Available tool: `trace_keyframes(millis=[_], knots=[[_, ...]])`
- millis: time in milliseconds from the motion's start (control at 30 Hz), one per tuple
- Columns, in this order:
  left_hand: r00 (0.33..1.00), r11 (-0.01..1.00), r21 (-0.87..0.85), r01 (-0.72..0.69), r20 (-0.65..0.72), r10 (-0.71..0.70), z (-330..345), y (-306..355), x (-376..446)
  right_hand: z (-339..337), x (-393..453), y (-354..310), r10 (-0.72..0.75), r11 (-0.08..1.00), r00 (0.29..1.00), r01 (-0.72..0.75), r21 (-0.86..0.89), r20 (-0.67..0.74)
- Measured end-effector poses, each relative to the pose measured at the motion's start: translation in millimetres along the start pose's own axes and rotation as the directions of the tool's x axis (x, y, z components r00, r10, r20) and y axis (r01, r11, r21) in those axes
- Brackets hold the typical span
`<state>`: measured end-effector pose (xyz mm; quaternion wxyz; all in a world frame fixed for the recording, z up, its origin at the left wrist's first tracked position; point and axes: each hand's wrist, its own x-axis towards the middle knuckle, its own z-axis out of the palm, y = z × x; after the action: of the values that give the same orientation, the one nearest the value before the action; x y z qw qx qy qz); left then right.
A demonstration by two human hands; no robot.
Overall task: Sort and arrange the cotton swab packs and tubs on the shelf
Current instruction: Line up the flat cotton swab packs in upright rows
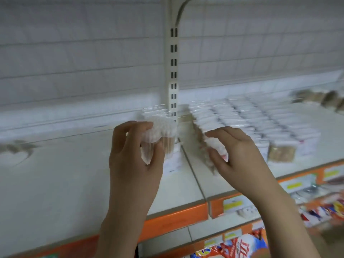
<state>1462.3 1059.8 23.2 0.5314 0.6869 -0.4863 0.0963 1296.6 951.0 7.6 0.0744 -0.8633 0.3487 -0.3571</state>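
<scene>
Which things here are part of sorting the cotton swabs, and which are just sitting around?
Part of the job:
- swab pack held by left hand
- front pack gripped by right hand
- swab rows on shelf

Just lying about:
- snack bags below
- price tags
- upright post

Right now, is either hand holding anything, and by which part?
Left hand grips a clear plastic-wrapped cotton swab pack by its end; right hand pinches another pack from the row.

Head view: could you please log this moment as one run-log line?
left hand: grips swab pack | right hand: grips front pack of left row | shelf: more packs in rows at right | image blurred
</scene>
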Motion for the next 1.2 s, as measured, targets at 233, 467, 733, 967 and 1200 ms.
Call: trace_keyframes(millis=[233, 467, 733, 967, 1200], knots=[[0.975, 0.973, -0.199, -0.118, 0.163, 0.152, 72.8, 57.0, -11.0, -63.6, -49.7, 61.5, 0.208, 0.960, 0.973, -0.222, -0.169, -0.096], [0.929, 0.928, -0.318, -0.193, 0.247, 0.277, 168.1, 139.0, -42.9, -130.7, -102.7, 147.3, 0.346, 0.903, 0.922, -0.377, -0.207, -0.171], [0.936, 0.945, -0.268, -0.188, 0.243, 0.255, 282.8, 250.8, -90.5, -227.1, -140.3, 266.1, 0.357, 0.887, 0.922, -0.385, -0.255, -0.152], [0.931, 0.981, -0.175, -0.083, 0.338, 0.140, 344.5, 291.5, -106.2, -254.5, -148.0, 346.3, 0.341, 0.912, 0.932, -0.360, -0.197, -0.122], [0.949, 0.996, -0.092, -0.022, 0.313, 0.049, 419.8, 304.3, -94.9, -264.2, -134.4, 419.7, 0.343, 0.922, 0.938, -0.346, -0.175, -0.048]])
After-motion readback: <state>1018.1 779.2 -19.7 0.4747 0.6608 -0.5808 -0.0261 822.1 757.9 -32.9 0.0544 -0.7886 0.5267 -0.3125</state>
